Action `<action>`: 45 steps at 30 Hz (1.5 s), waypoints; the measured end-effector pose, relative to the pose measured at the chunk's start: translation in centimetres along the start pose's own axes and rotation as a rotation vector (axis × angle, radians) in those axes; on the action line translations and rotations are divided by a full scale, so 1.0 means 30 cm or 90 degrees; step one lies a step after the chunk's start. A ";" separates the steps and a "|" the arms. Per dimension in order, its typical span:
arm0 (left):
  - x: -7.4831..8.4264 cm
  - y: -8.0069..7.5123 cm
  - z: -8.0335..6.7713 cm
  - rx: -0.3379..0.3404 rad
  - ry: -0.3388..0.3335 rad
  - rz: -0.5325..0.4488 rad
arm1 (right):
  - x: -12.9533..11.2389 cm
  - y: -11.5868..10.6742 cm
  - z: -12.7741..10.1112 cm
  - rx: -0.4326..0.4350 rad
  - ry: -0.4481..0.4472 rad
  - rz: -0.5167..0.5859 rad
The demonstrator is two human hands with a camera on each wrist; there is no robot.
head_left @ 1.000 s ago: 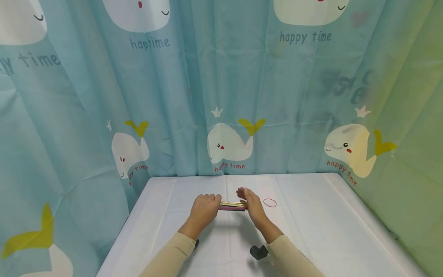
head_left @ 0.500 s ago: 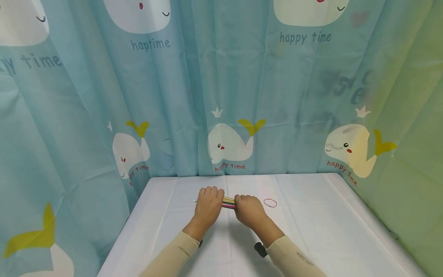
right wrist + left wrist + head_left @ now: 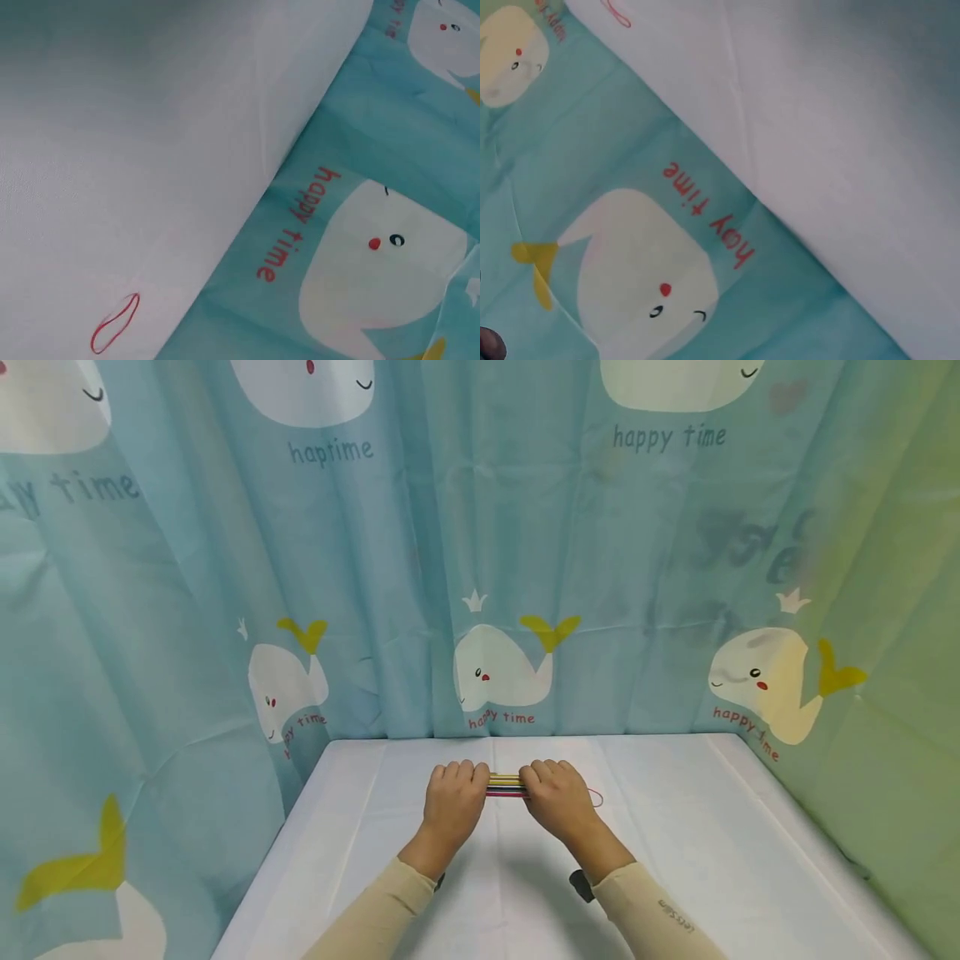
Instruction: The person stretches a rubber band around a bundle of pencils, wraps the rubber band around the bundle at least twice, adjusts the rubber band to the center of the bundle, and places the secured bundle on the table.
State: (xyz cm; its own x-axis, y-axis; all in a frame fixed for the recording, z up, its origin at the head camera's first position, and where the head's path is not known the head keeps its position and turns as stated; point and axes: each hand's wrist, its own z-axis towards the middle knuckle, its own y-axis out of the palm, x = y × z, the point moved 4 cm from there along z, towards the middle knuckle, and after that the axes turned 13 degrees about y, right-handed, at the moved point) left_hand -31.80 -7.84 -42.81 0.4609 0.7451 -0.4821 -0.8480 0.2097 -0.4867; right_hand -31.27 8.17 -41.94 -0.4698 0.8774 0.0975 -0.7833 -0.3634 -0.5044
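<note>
Room: blue whale curtains [image 3: 480, 568] are hanging behind a white table [image 3: 712, 860].
Left hand [image 3: 452, 799]: curling its fingers around one end of the sticks.
Right hand [image 3: 558, 799]: curling around the other end.
Sticks [image 3: 506, 786]: colored bundle, sitting between both hands, just over the table.
Red rubber band [image 3: 115, 323]: lying on the table, right beside the right hand.

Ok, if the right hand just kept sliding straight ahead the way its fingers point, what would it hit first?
Probably the whale-print curtain behind the table. The right hand points away over bare cloth; the red rubber band seems just to its right, though depth is unclear.
</note>
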 end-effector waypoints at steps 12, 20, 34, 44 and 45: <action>-0.040 -0.012 0.027 0.009 0.016 0.031 | 0.109 -0.017 -0.007 -0.175 0.330 0.308; -0.025 -0.019 0.055 0.015 0.043 0.031 | 0.092 -0.020 0.032 -0.218 0.579 0.799; -0.007 0.005 0.033 -0.039 0.046 -0.003 | 0.161 0.051 -0.017 -0.199 0.662 0.844; -0.073 -0.004 0.022 -0.004 0.051 0.020 | 0.358 0.164 -0.173 -0.405 0.626 0.224; -0.074 -0.005 0.025 -0.003 0.051 0.016 | 0.371 0.181 -0.196 -0.445 0.614 0.184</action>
State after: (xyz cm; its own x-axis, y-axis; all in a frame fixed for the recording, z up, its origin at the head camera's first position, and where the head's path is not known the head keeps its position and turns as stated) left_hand -32.89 -9.07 -41.12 0.4586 0.6969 -0.5514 -0.8586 0.1874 -0.4772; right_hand -38.36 17.81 -48.64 0.1358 0.7731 -0.6196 -0.1732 -0.5973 -0.7831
